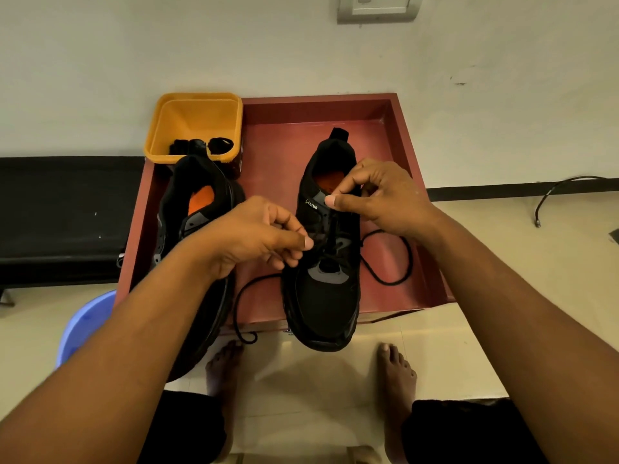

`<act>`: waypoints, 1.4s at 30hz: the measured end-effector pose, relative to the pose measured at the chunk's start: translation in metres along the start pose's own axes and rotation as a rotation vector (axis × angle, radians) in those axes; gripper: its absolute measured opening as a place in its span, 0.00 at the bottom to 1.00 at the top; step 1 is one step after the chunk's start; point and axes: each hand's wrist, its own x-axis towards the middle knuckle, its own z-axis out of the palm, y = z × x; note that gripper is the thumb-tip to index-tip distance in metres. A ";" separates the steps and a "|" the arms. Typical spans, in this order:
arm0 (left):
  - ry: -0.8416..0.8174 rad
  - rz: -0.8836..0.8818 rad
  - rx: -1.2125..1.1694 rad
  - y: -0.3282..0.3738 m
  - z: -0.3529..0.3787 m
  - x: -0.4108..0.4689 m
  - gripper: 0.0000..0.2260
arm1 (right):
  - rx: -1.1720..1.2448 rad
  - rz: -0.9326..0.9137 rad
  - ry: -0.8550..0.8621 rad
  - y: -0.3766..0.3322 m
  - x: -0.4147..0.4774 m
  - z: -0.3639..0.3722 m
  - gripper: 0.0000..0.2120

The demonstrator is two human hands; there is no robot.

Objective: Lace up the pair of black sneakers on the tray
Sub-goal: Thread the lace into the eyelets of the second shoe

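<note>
Left hand [258, 236] is pinched on the black lace [392, 283] at the middle eyelets, and right hand [378, 195] is curled onto the upper eyelet flap of the centre sneaker [321, 296], which is stood on the red tray [402, 135] with its toe over the near edge. Threading is judged part done on this shoe, loose lace being trailed on the tray at both sides; the second sneaker [201, 202] at the left appears unlaced, a spare lace bundle [201, 145] being kept in the yellow tub [194, 115]. Next, a lace tip is to be fed through the next eyelet up and pulled snug.
</note>
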 end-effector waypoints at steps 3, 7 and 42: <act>0.139 0.060 -0.099 -0.002 0.012 0.002 0.09 | 0.061 0.027 -0.008 0.001 0.001 0.000 0.06; 0.122 0.057 -0.030 -0.005 0.010 0.003 0.04 | 0.101 0.048 -0.017 -0.001 0.002 0.000 0.07; 0.298 0.280 0.188 -0.019 -0.006 0.010 0.04 | 0.144 0.078 -0.014 -0.001 0.000 0.001 0.06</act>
